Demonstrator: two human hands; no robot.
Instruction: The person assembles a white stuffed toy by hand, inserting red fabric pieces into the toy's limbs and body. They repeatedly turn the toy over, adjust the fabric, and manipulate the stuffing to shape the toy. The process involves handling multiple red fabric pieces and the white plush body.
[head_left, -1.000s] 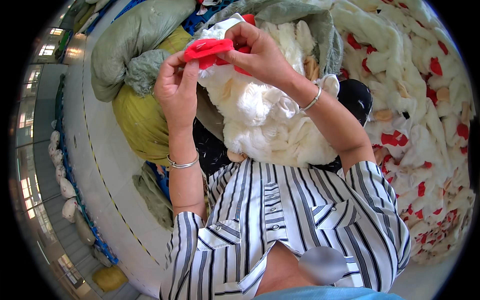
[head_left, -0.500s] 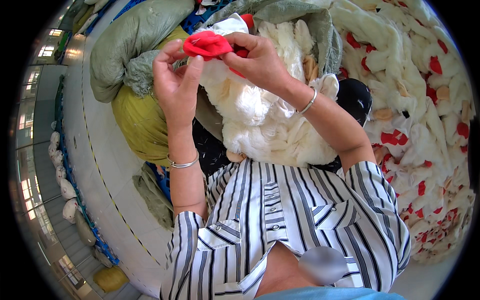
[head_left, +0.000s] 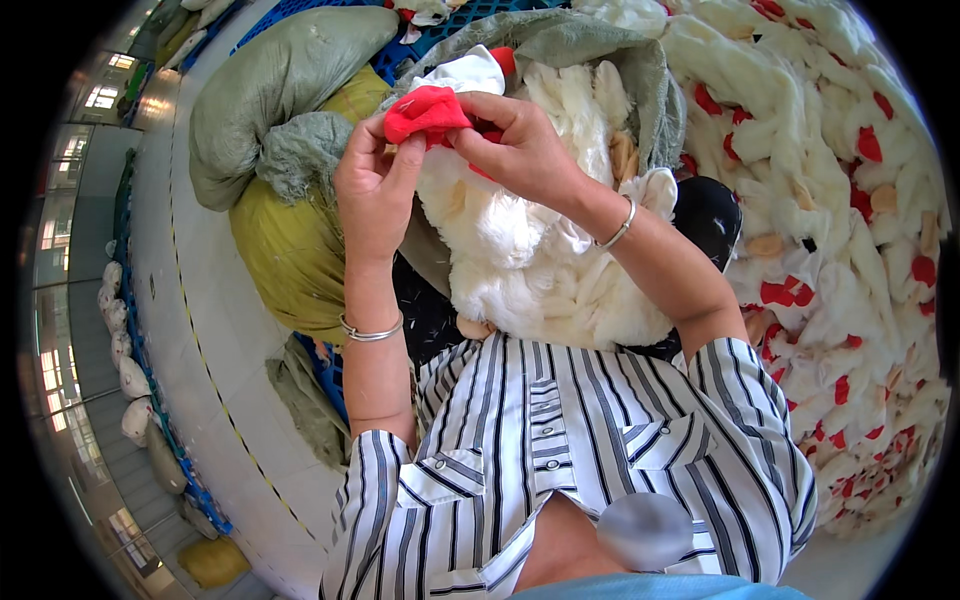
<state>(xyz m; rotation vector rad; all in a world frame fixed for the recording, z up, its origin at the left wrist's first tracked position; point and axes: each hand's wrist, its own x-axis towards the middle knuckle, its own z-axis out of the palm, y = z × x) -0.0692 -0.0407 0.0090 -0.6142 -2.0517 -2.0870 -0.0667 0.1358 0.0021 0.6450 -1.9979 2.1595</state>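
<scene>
A small red fabric piece [head_left: 425, 112], folded and part of a plush skin by the look of it, is held up between my two hands. My left hand [head_left: 378, 195] pinches its left end with thumb and fingers. On the other side, my right hand [head_left: 522, 148] grips it, fingers bent round the edge. White cloth with a red tip [head_left: 465, 72] shows just behind the fingers. Below, a cream furry plush skin [head_left: 540, 285] lies across my lap. How the red piece joins the skin is hidden by my hands.
A grey-green woven sack [head_left: 655, 100] stands open beyond my lap, with cream plush in it. Stuffed green sacks [head_left: 285, 90] and an olive one [head_left: 285, 260] lie at left. A big heap of cream plush skins with red parts [head_left: 800, 200] fills the right.
My left hand has moved right and its spread fingers have closed on the red fabric piece. The piece has shifted slightly right and down, with my right hand still gripping it.
</scene>
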